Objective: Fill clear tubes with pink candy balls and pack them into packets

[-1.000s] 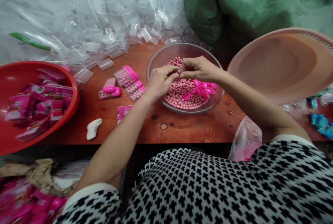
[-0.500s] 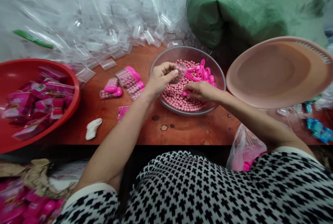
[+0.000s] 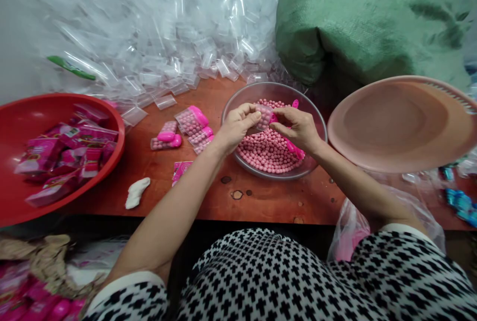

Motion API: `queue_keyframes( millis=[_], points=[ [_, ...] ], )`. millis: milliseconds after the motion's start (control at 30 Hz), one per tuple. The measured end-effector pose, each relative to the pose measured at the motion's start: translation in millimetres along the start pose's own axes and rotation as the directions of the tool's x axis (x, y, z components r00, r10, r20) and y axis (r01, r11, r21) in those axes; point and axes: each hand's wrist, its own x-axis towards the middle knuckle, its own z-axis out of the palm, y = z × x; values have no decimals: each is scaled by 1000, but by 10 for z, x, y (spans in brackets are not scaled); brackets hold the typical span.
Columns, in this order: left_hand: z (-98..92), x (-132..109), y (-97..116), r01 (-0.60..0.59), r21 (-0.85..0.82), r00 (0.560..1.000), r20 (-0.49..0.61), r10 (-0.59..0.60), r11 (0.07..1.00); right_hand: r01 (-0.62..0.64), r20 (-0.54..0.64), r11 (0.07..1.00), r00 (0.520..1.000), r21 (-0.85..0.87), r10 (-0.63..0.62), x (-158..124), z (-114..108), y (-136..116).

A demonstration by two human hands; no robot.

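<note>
My left hand (image 3: 241, 124) pinches a small clear plastic container (image 3: 264, 116) filled with pink beads, over a grey bowl (image 3: 244, 98). My right hand (image 3: 298, 126) is closed on a bright pink cap (image 3: 274, 118) at the container's right end; whether the cap is seated on it I cannot tell. Loose pink beads (image 3: 264, 154) fill the bowl under both hands, and more pink caps, partly hidden by my right hand, lie among them. Left of the bowl, several bead-filled containers with pink caps (image 3: 191, 120) lie on the wooden table (image 3: 208, 197).
A red basin (image 3: 118, 149) with pink packets stands at the left. Clear empty containers (image 3: 160, 28) are heaped behind. A green sack (image 3: 357, 28) and a tilted brownish basin (image 3: 395, 127) are at the right. A crumpled white piece (image 3: 137, 193) lies near the front edge.
My right hand has risen from the beads with a pink cap and come up against the container's end. My left hand still holds the container. The view has shifted slightly.
</note>
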Motion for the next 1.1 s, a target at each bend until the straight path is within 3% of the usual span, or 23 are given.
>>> queue_keyframes(
  millis=[133, 367, 533, 933, 1100],
  points=[
    [-14, 11, -83, -115, 160, 993, -12, 119, 980, -57, -49, 996, 997, 75, 61, 74, -170, -17],
    [-35, -17, -80, -248, 491, 965, 48, 259, 835, 154, 181, 984, 974, -91, -136, 229, -273, -182],
    [-24, -81, -87, -251, 559, 947, -29, 321, 790, 249, 221, 959, 951, -137, -215, 185, -246, -170],
    [-16, -116, -49, -244, 636, 959, 49, 278, 732, 455, 434, 822, 853, -342, -291, 155, -202, -151],
    [-18, -96, -48, -262, 701, 960, 118, 256, 663, 438, 456, 855, 843, -277, -284, 109, -225, -83]
  ],
)
